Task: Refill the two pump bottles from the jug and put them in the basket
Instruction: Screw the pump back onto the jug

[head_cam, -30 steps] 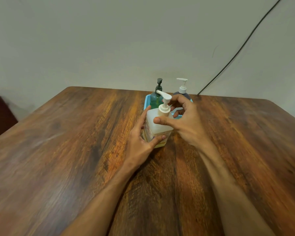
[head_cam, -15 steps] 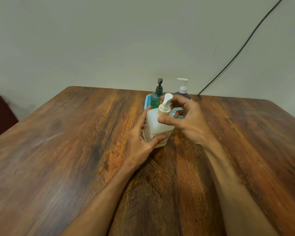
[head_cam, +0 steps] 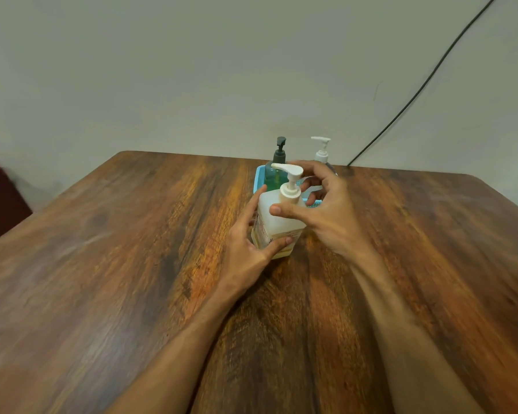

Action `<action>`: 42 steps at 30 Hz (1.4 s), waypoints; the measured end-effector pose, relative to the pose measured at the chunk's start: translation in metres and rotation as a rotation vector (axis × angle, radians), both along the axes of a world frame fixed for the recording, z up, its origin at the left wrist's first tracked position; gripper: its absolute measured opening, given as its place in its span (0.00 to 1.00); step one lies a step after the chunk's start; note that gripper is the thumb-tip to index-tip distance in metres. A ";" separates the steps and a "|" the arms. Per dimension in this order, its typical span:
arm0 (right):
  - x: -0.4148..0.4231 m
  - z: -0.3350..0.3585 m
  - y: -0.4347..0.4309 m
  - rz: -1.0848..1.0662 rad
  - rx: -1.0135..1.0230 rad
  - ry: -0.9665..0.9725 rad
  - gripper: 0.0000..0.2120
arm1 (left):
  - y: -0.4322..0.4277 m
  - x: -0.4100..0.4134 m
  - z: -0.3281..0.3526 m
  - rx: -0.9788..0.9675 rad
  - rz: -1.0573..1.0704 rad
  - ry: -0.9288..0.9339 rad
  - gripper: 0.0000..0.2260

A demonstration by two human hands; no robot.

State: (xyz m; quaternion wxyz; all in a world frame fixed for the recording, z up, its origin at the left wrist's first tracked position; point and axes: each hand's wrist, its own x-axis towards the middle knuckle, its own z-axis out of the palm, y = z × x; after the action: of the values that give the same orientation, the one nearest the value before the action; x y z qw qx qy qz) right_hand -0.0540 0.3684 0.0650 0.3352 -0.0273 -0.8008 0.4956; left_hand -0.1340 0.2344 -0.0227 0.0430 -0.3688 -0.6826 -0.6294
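Wooden table [head_cam: 102,279], black cable [head_cam: 425,82] on pale wall [head_cam: 192,70], dark chair [head_cam: 0,198].

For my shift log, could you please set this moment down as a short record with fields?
surface: wooden table
held item: white pump jug, upright on the table
left hand: wrapped around the jug body
right hand: fingers at the jug's pump collar
basket: light blue basket, behind the jug
in basket: green pump bottle with dark pump; second bottle with a white pump, body mostly hidden
background: black cable on the wall
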 end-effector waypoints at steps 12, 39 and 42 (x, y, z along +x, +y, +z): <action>-0.006 -0.008 -0.007 -0.094 -0.023 0.097 0.23 | 0.001 -0.001 -0.001 -0.006 -0.017 0.024 0.43; 0.000 -0.004 -0.002 -0.060 -0.036 0.075 0.21 | -0.002 0.004 0.005 0.020 -0.013 0.009 0.43; 0.000 -0.003 0.001 -0.011 -0.020 0.023 0.25 | -0.002 0.003 0.005 0.016 -0.013 0.002 0.43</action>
State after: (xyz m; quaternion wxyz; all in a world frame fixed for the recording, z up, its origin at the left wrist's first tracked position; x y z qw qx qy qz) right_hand -0.0538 0.3696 0.0619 0.3466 -0.0295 -0.7918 0.5021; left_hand -0.1308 0.2324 -0.0180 0.0425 -0.3735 -0.6751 -0.6347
